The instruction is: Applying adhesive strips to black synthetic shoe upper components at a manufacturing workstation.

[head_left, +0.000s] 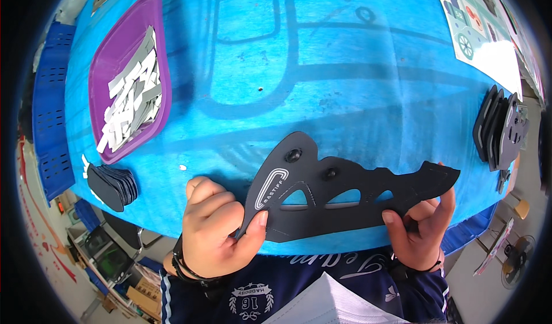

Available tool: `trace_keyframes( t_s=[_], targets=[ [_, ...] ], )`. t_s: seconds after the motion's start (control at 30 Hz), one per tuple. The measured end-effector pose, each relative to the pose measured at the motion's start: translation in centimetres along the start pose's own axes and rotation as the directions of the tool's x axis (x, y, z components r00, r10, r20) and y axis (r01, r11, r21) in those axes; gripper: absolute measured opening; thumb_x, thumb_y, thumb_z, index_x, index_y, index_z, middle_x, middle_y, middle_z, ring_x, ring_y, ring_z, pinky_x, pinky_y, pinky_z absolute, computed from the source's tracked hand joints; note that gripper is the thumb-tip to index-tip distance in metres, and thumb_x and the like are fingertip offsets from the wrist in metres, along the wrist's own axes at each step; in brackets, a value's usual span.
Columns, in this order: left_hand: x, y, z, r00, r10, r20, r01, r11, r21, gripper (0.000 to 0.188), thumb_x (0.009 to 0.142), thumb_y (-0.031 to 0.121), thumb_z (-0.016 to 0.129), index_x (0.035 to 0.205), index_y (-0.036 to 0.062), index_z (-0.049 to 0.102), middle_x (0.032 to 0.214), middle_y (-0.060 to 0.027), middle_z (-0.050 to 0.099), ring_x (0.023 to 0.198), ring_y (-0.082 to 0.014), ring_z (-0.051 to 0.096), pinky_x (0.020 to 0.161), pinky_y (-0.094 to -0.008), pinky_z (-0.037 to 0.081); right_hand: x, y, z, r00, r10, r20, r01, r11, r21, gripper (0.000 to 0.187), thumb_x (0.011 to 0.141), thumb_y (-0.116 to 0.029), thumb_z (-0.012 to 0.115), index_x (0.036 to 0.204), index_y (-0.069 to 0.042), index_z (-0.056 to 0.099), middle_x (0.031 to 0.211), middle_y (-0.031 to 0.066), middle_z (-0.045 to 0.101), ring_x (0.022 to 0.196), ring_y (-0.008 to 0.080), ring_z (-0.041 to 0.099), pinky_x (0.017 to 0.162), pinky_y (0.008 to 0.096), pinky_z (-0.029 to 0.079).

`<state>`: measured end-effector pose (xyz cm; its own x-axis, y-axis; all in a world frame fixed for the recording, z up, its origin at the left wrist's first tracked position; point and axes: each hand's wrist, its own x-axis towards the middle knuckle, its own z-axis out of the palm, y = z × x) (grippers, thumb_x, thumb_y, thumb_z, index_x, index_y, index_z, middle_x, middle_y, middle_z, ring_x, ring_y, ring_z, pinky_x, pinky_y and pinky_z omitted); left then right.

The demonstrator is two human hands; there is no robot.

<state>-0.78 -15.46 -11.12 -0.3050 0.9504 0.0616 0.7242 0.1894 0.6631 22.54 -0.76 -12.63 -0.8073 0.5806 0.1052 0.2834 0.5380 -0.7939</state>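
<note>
A long, flat black cut-out panel (356,212) is held up at the table's near edge. It has a rounded left end, a wavy upper edge, several window-like holes, two dark round studs and pale printing at the left. My left hand (215,232) pinches its lower left edge, thumb in front and the other fingers curled. My right hand (422,229) grips the right end, with the thumb on the lower edge and a finger reaching up behind the tip. Parts of the right fingers are hidden by the panel.
On the blue table (345,111), a purple basin (165,65) of white and grey strips stands at the left. Near it lies a stack of dark oval pieces (112,187). Black panels (494,128) pile up at the right edge, below a printed sheet (489,53).
</note>
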Motion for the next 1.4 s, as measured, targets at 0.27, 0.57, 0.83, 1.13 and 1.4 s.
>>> trace_keyframes(
  t_s=[0.27, 0.57, 0.83, 1.13, 1.4],
  targets=[
    [0.1, 0.2, 0.6, 0.998, 0.054, -0.017, -0.051, 0.989, 0.135, 0.028, 0.060, 0.005, 0.070, 0.052, 0.0065, 0.043, 0.052, -0.0027, 0.039, 0.055, -0.0215, 0.038, 0.060, -0.0328, 0.029, -0.4, -0.4, 0.8, 0.999, 0.019, -0.033, -0.025, 0.982, -0.189, 0.074, 0.073, 0.000, 0.067, 0.125, 0.018, 0.018, 0.071, 0.0099, 0.059, 0.054, 0.0136, 0.057, 0.048, 0.0234, 0.043],
    [-0.5, 0.0, 0.0, 0.977, 0.059, -0.205, -0.138, 0.908, -0.397, 0.022, 0.078, 0.011, 0.065, 0.068, 0.0035, 0.047, 0.079, -0.0096, 0.057, 0.066, -0.0135, 0.052, 0.056, -0.0252, 0.042, -0.9, 0.4, 0.3, 0.961, -0.131, -0.244, 0.175, 0.971, 0.165, 0.065, 0.075, 0.002, 0.066, 0.126, 0.008, 0.027, 0.084, 0.0122, 0.064, 0.076, 0.0147, 0.061, 0.068, 0.0240, 0.044],
    [-2.6, 4.3, 4.0, 0.927, -0.292, -0.234, -0.232, 0.042, -0.972, 0.022, 0.077, 0.002, 0.066, 0.095, -0.0033, 0.056, 0.093, -0.0106, 0.062, 0.083, -0.0157, 0.059, 0.069, -0.0267, 0.048, -2.0, -4.1, 2.6, 0.985, 0.101, -0.141, 0.073, 0.494, 0.866, 0.026, 0.081, 0.007, 0.057, 0.100, 0.004, 0.040, 0.089, 0.0150, 0.061, 0.078, 0.0142, 0.062, 0.064, 0.0234, 0.049],
    [-3.3, 4.4, 4.9, 0.959, -0.194, -0.206, -0.141, 0.306, -0.942, 0.016, 0.075, 0.002, 0.069, 0.089, -0.0013, 0.062, 0.083, -0.0049, 0.062, 0.074, -0.0082, 0.057, 0.062, -0.0193, 0.044, -1.9, -3.7, 3.9, 0.974, -0.050, -0.220, 0.179, 0.763, 0.621, 0.037, 0.077, 0.002, 0.065, 0.109, 0.003, 0.048, 0.085, 0.0083, 0.060, 0.074, 0.0109, 0.058, 0.061, 0.0219, 0.046],
    [-2.2, 4.3, -1.3, 0.965, -0.144, -0.217, -0.102, 0.557, -0.824, 0.015, 0.079, 0.006, 0.066, 0.093, 0.0018, 0.062, 0.086, -0.0023, 0.061, 0.078, -0.0099, 0.056, 0.068, -0.0251, 0.047, -2.3, -1.0, 1.7, 0.873, 0.048, -0.486, 0.287, 0.754, 0.591, 0.017, 0.073, 0.013, 0.062, 0.086, 0.003, 0.057, 0.084, 0.0126, 0.061, 0.069, 0.0156, 0.061, 0.063, 0.0245, 0.050]
  ],
)
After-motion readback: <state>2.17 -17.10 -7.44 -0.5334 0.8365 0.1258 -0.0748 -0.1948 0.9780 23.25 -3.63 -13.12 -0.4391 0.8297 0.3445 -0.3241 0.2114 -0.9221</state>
